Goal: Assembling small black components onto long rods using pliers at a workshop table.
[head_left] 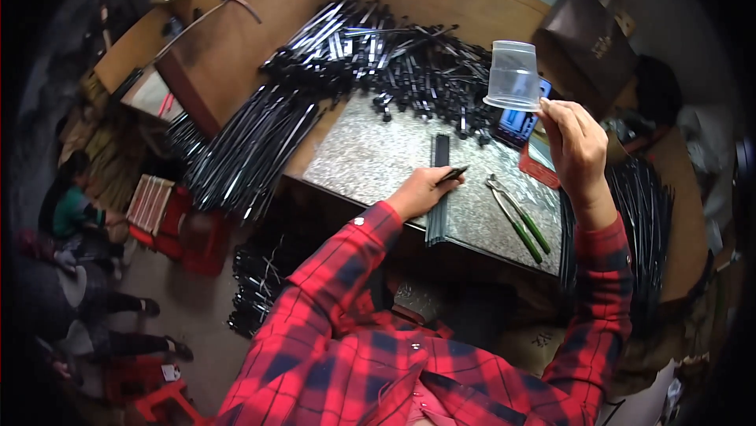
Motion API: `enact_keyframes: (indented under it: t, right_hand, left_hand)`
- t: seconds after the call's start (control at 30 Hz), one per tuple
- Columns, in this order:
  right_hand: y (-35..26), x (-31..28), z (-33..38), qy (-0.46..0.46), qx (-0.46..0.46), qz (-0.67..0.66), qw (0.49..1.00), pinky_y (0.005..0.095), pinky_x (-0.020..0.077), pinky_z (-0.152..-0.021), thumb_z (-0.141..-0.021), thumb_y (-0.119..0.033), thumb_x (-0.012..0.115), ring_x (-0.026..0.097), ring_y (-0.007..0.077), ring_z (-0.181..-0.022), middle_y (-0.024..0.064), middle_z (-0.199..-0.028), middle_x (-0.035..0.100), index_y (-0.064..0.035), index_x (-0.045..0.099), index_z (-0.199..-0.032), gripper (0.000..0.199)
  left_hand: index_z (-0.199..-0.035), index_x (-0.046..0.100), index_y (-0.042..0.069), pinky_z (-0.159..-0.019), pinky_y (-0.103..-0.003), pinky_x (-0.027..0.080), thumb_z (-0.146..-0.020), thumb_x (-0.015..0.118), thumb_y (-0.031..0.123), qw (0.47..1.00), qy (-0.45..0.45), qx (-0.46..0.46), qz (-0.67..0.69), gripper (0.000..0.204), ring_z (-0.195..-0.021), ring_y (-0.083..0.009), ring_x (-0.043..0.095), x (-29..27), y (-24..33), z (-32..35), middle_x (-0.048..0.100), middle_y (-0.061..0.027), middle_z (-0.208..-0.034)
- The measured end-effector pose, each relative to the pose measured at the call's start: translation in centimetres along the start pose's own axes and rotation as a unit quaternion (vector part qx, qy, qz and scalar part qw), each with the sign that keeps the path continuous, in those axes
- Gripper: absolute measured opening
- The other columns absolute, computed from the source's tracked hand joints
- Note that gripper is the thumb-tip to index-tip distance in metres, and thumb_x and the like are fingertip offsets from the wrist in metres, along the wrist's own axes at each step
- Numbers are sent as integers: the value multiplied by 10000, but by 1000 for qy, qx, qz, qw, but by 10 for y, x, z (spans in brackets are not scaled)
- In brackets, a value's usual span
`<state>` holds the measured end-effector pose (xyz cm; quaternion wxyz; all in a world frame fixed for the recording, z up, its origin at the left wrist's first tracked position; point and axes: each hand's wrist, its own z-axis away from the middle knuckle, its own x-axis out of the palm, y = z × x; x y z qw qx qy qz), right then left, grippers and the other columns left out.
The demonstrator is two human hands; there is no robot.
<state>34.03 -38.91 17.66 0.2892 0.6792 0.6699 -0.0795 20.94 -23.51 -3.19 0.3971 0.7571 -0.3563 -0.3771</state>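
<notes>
In my raised right hand [579, 146], thumb and fingers pinch the rim of a clear plastic cup [513, 73], held upside down above the table's right side. My left hand [422, 192] is closed around a small black pointed piece [453, 175] whose exact kind I cannot make out. Beneath that hand lies a narrow bundle of thin dark strips [442, 150], reaching the table's front edge. Pliers with green handles [517, 218] rest to the right of the strips. Partly behind the cup, a phone [516, 123] leans with its screen lit.
Heaped long black rods with shiny parts [354, 48] cover the speckled tabletop's [354, 142] back; more rods [248, 150] overhang its left edge. Another bundle [650, 221] is at right. A dark bag [587, 44] stands behind. People sit at lower left near red stools [161, 402].
</notes>
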Motion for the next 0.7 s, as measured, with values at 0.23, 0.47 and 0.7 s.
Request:
enact_keyframes:
  t: [0.23, 0.47, 0.7]
  right_hand:
    - [-133, 16, -26, -192, 30, -412, 890, 312, 508, -586, -728, 86, 681, 653, 233, -681, 116, -773, 653, -7, 611, -833, 157]
    - [-243, 54, -3, -101, -280, -302, 906, 342, 516, -593, -759, -74, 599, 617, 234, -657, 117, -753, 598, 49, 621, -861, 161]
    - [-266, 44, -16, -101, -262, -331, 901, 299, 475, -518, -782, -28, 591, 583, 201, -591, 103, -699, 571, 84, 615, -921, 180]
  left_hand:
    - [-1110, 610, 40, -785, -335, 490, -888, 582, 163, 997, 16, 58, -41, 256, -895, -262, 648, -6, -3, -3, 658, -175, -990]
    - [-965, 669, 35, -743, -351, 500, -826, 630, 75, 996, 56, 67, 16, 149, -785, -264, 664, 8, -23, -5, 675, -179, -842]
    - [-1140, 647, 139, -692, -366, 475, -889, 606, 226, 987, 45, 133, 77, 268, -702, -246, 604, 5, -30, -2, 671, -169, -856]
